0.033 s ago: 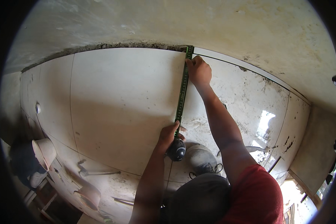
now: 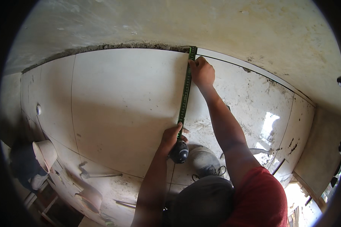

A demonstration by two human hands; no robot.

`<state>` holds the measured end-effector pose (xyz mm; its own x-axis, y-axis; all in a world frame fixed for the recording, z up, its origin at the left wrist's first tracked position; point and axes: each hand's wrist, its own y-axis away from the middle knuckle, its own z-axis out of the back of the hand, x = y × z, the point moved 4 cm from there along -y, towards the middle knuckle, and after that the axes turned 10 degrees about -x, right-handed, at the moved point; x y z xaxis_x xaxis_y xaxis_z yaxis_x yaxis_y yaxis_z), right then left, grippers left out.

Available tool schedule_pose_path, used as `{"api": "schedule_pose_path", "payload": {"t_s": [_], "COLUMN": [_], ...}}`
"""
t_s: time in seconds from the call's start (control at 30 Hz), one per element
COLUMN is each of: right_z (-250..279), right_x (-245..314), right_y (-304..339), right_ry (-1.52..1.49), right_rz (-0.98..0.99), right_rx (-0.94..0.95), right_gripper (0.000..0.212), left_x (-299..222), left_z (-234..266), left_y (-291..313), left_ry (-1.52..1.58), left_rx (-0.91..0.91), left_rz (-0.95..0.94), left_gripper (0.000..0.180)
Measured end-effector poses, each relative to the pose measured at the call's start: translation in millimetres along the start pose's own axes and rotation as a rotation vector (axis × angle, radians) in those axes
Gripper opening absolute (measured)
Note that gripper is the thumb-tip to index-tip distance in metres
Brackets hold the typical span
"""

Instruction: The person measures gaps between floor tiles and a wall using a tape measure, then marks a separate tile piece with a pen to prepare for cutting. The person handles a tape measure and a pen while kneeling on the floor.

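Note:
A tape measure lies stretched over the white floor tiles [image 2: 125, 87], its dark green blade [image 2: 185, 94] running from the wall toward me. My right hand [image 2: 203, 72] pinches the blade close to its far end, which reaches the wall edge. Nearer me, my left hand [image 2: 169, 139] holds the tape by its black case [image 2: 179, 152], with the thumb on the blade. Left of the blade's end, a rough mortar gap [image 2: 121, 46] runs along the wall; to its right lies a narrow white tile strip [image 2: 223, 59].
My shoe [image 2: 204, 162] stands right beside the tape case. A hammer-like tool [image 2: 100, 175] lies at lower left, near two pale buckets [image 2: 49, 155]. Farther left is a small white ring-shaped thing [image 2: 38, 109]. A curved tool [image 2: 260, 151] shows beyond my right arm. The plastered wall [image 2: 178, 22] bounds the far side.

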<state>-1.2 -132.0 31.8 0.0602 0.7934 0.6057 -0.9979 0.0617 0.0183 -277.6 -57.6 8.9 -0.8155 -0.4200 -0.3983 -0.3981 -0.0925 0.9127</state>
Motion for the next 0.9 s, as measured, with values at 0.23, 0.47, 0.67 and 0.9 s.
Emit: {"api": "schedule_pose_path", "payload": {"t_s": [0.23, 0.47, 0.67, 0.9], "right_z": [-5, -10, -8, -4], "right_x": [-5, -7, -7, -5], "right_y": [0, -1, -1, -2], "right_ry": [-0.027, -0.056, -0.063, -0.056], "right_rz": [0.039, -0.003, 0.031, 0.022], "right_rx": [-0.073, -0.044, -0.05, 0.03], "right_gripper": [0.034, 0.032, 0.033, 0.028], "left_x": [-2, -7, -9, -8], "left_z": [-4, -4, -4, -4], "left_y": [1, 7, 11, 9], "left_ry": [0.02, 0.046, 0.03, 0.029], "left_rx": [0.008, -0.056, -0.015, -0.032], "left_rz": [0.016, -0.01, -0.016, -0.027], "left_gripper": [0.054, 0.049, 0.051, 0.054]}}
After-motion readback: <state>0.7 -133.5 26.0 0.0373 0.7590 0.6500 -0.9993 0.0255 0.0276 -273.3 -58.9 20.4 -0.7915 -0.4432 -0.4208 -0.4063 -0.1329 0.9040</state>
